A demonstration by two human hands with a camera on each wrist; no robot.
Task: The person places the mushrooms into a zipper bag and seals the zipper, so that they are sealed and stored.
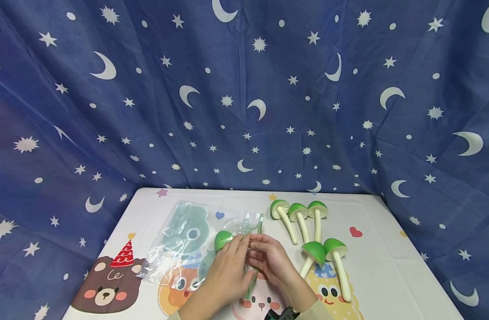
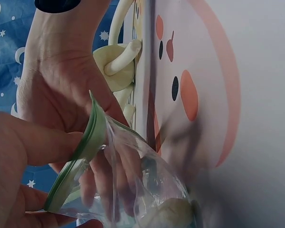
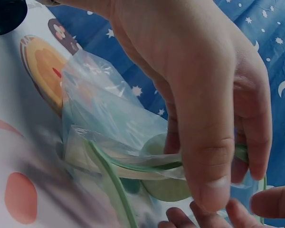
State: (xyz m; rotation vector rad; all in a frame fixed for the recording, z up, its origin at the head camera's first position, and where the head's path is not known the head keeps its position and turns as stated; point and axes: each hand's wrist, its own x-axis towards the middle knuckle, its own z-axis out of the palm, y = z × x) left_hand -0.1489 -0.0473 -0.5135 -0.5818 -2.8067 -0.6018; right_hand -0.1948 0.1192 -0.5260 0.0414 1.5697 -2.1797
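Note:
A clear zip bag (image 1: 180,249) with a green seal lies on the table, its mouth spread apart between both hands. Thumb and fingers of my left hand (image 1: 228,269) pinch the bag's sealed edge, as the left wrist view shows. My right hand (image 1: 270,260) reaches in at the mouth; through the film its loosely extended fingers (image 2: 102,178) show, with nothing seen between them. A toy mushroom with a green cap (image 1: 222,240) is at the bag, beside the left fingertips. Its pale underside (image 3: 166,187) shows in the right wrist view, partly covered by the film and left hand.
Several more green-capped mushrooms lie to the right of the hands, three toward the back, among them one mushroom (image 1: 318,215), and two nearer, including one mushroom (image 1: 338,266). A white tablecloth (image 1: 388,266) with cartoon prints covers the table. Behind it hangs a blue curtain (image 1: 244,111).

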